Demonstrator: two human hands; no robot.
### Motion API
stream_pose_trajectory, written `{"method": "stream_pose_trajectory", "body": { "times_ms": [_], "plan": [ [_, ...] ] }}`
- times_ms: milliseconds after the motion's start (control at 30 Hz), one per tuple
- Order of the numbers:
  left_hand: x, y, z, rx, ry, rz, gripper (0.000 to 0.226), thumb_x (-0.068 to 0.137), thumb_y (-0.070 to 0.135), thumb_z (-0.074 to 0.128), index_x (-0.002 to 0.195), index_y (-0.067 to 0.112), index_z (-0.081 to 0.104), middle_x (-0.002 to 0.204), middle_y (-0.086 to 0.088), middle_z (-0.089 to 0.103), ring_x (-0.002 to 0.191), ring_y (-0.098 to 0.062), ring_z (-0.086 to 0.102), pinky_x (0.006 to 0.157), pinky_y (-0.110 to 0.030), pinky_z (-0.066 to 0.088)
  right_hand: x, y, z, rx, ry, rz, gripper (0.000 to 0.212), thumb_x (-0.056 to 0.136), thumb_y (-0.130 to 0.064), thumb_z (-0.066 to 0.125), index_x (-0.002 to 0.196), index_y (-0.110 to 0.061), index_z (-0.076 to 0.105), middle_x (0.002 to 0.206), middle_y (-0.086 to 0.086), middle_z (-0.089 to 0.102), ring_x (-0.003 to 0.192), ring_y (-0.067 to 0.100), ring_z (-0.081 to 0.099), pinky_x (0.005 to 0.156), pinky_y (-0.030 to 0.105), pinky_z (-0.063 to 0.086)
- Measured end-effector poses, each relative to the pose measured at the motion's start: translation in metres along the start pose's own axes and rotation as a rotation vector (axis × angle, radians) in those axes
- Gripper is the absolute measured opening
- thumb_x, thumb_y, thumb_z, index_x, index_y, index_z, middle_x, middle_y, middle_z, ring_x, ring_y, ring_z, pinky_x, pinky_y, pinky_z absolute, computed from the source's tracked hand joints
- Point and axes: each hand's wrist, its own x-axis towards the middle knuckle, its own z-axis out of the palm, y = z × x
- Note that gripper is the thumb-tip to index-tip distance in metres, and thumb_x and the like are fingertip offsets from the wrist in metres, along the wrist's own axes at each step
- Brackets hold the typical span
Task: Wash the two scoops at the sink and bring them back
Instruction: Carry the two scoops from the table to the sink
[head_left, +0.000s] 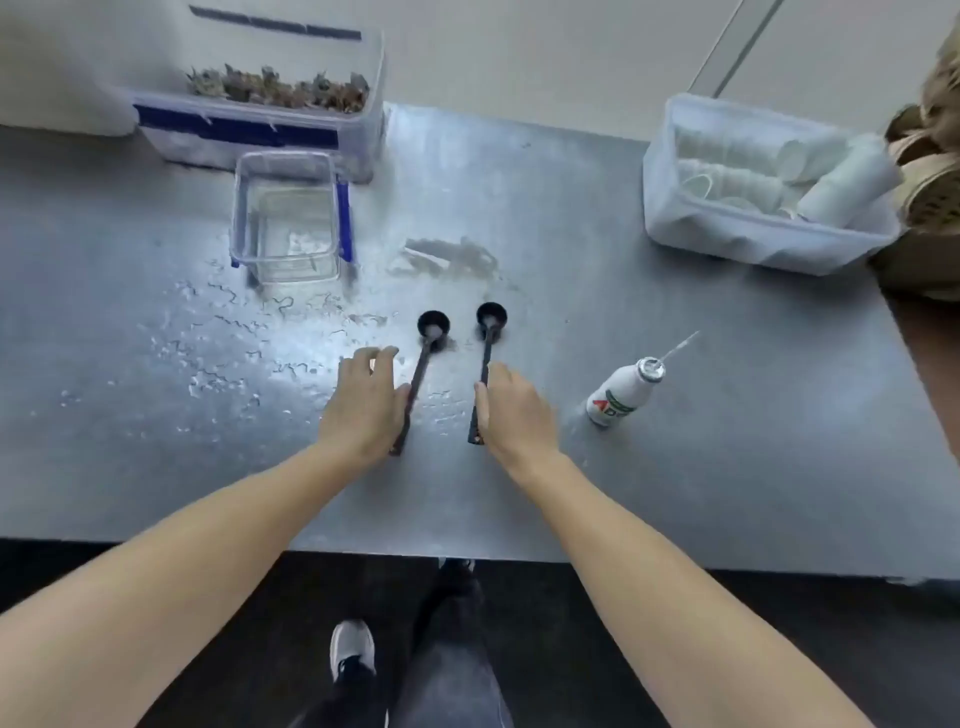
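Two black long-handled scoops lie side by side on the wet steel table (571, 493), bowls pointing away from me. The left scoop (425, 358) has its handle running along the thumb side of my left hand (363, 410). That hand lies flat with its fingers apart, the thumb touching the handle. The right scoop (488, 338) has its handle under the thumb and forefinger of my right hand (514, 410), which is curled around it. Both bowls rest on the table surface.
A clear empty tub (285, 218) with blue clips stands at the back left, in front of a larger tub (249, 130) of dried plants. A white bin (753, 197) of cups sits at the back right. A small white bottle (623, 395) lies to my right. Water drops cover the left half.
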Motion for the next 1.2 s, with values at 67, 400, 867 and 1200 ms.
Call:
{"method": "stream_pose_trajectory", "body": {
  "times_ms": [67,400,867,1200],
  "plan": [
    [0.015,0.0,0.008,-0.066,-0.008,-0.09,0.046,0.097,0.03,0.051,0.139,0.013,0.043,0.138,-0.013,0.047,0.121,-0.034,0.048,0.086,-0.049,0.049,0.019,0.009,0.008,0.114,0.024,0.074,0.029,0.101,-0.033,0.042,0.109,-0.006,0.052,0.104,0.013,0.063,0.088,0.039,0.061,0.064,0.037,0.034],
    [0.051,0.011,0.023,-0.147,-0.13,-0.301,0.013,0.085,0.033,0.071,0.09,0.021,0.07,0.088,0.001,0.07,0.088,-0.023,0.065,0.077,-0.037,0.053,0.078,0.03,0.026,0.532,-0.346,0.531,0.018,0.091,-0.03,0.057,0.078,-0.021,0.049,0.095,0.013,0.068,0.08,0.035,0.07,0.075,0.047,0.06],
    [0.019,0.002,-0.012,-0.771,-0.296,-0.625,0.014,0.085,0.018,0.075,0.087,0.006,0.067,0.082,-0.017,0.072,0.056,-0.017,0.066,0.06,-0.034,0.061,0.06,0.023,-0.024,0.813,-0.799,0.526,0.013,0.092,-0.012,0.065,0.083,-0.015,0.056,0.072,0.01,0.058,0.056,0.016,0.052,0.047,0.026,0.039],
    [-0.136,-0.078,-0.082,-0.997,-0.021,-0.78,0.013,0.083,0.018,0.077,0.086,0.008,0.068,0.082,-0.013,0.067,0.06,-0.02,0.063,0.058,-0.034,0.06,-0.011,-0.109,-0.002,0.726,-0.903,0.281,0.016,0.09,0.0,0.063,0.084,-0.015,0.058,0.07,0.006,0.058,0.053,0.016,0.054,0.047,0.023,0.045]
  ]
}}
